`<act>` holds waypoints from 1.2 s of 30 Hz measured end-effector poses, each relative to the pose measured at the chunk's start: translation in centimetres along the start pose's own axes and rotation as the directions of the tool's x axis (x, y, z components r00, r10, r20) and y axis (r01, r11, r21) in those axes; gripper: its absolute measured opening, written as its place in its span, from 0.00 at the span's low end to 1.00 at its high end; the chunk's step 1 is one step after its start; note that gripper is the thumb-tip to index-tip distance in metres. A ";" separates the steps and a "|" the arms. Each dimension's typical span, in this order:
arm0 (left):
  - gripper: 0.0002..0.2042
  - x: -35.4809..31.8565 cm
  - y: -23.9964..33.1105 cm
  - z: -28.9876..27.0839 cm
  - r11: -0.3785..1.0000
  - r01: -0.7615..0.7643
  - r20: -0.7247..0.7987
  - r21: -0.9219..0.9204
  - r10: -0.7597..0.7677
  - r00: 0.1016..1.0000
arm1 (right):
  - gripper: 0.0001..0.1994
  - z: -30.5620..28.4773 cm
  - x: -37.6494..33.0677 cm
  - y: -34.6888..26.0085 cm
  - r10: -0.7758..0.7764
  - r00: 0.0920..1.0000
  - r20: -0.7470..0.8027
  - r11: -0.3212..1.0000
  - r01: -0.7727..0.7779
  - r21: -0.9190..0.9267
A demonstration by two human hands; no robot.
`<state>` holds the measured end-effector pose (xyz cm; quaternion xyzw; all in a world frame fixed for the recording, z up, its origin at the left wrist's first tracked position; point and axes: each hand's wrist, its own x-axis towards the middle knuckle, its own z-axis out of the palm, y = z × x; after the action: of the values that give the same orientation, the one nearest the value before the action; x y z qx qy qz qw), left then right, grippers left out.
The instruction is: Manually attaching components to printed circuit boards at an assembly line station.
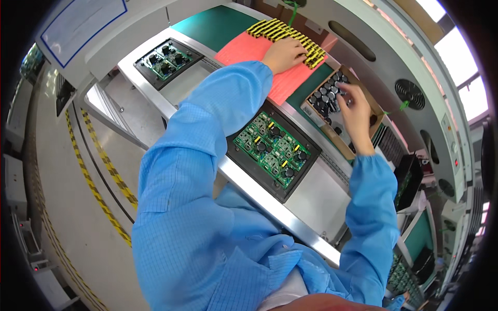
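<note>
My left hand point(284, 56) reaches over a pink sheet point(244, 49), at the near edge of rows of yellow-and-black striped components point(313, 52). Its fingers are curled together, and whatever they pinch is hidden. Over a cardboard box point(346, 150) of black cylindrical capacitors point(323, 96) hovers my right hand point(356, 111), its thumb and forefinger apart with nothing visible between them. Between my arms, a black tray point(282, 194) holds a panel of green circuit boards point(267, 161). Yellow parts and black round capacitors stand on the boards.
A second black tray point(144, 73) with green boards point(165, 58) sits farther left on the metal rail line point(321, 207). Green matting point(210, 26) lies behind it. A machine housing with a round vent point(409, 93) borders the right. Yellow-black floor tape point(93, 181) runs at left.
</note>
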<state>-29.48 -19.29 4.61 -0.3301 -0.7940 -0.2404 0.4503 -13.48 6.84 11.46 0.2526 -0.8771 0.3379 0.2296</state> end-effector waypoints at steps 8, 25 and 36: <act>0.06 -0.1 1.8 -0.4 1.000 -0.024 -0.090 -0.016 0.022 0.996 | 0.18 9.4 8.4 4.1 -0.146 0.989 -0.017 0.928 0.131 -0.350; 0.11 -0.5 2.0 -1.0 0.985 0.149 0.033 -0.090 -0.147 0.989 | 0.14 9.1 8.5 3.1 -0.163 0.985 -0.058 0.951 0.141 -0.277; 0.13 -2.0 -0.7 0.6 0.982 0.125 0.101 -0.144 -0.111 0.989 | 0.16 -1.8 2.5 -21.6 0.006 0.696 0.718 0.587 -0.583 0.561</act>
<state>-29.56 -19.91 2.52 -0.3260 -0.8118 -0.3104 0.3720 -2.07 -6.52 24.42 0.2625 -0.7039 0.5972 -0.2809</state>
